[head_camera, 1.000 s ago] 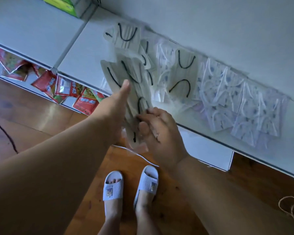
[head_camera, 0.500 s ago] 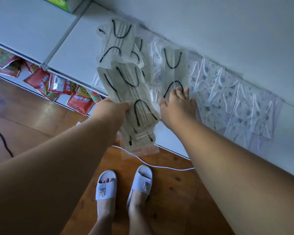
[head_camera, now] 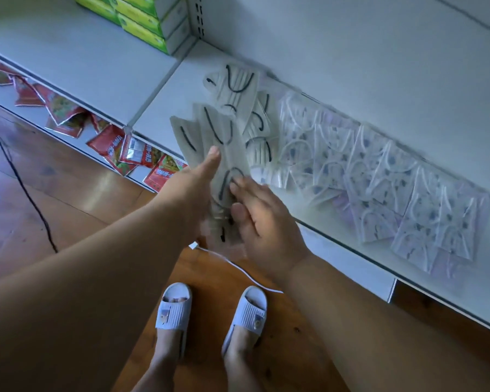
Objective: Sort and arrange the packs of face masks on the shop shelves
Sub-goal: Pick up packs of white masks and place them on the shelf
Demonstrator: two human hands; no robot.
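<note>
Fanned black-loop packs (head_camera: 210, 142) gripped in left hand (head_camera: 193, 188), thumb on top. Right hand (head_camera: 260, 213) fingers (head_camera: 238, 183) pinching the fan's lower edge. Patterned packs (head_camera: 379, 176) on shelf (head_camera: 164, 106) beyond right fingers.

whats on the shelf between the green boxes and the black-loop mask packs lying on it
Nothing: in the head view, bare white shelf runs from the green boxes to the black-loop mask packs.

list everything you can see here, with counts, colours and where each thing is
clear packs of black-looped masks: a fanned bunch, held before the shelf edge
more black-looped mask packs: several, loose on the shelf
clear packs of blue-patterned white masks: many, overlapping along the shelf
white metal shelf: one, carrying the masks
green and white boxes: a stack, top left
red snack sachets: many, lower shelf
black cable: one, wooden floor
white cable: one, floor
white slippers: two, on feet
left hand: grips bunch
right hand: fingers on bunch
</note>
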